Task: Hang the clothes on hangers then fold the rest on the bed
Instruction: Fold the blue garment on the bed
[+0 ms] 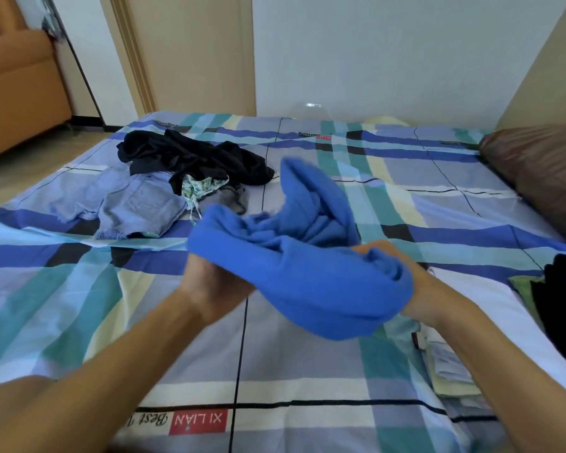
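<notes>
A bright blue garment (307, 256) hangs bunched above the plaid bed (144, 322), held by both hands. My left hand (209, 286) grips its left edge from below. My right hand (415, 289) grips the right side, with cloth draped over the fingers. Part of the garment is blurred. Farther back on the bed lie light denim shorts (134, 204), a black garment (193, 158), a small green-patterned piece (200, 188) and a grey item (232, 197).
A stack of folded pale clothes (451, 364) lies at my right, with dark and green garments (562, 299) beyond it. A brown pillow (543, 171) sits at the far right. An orange armchair (13, 93) stands on the floor at the left.
</notes>
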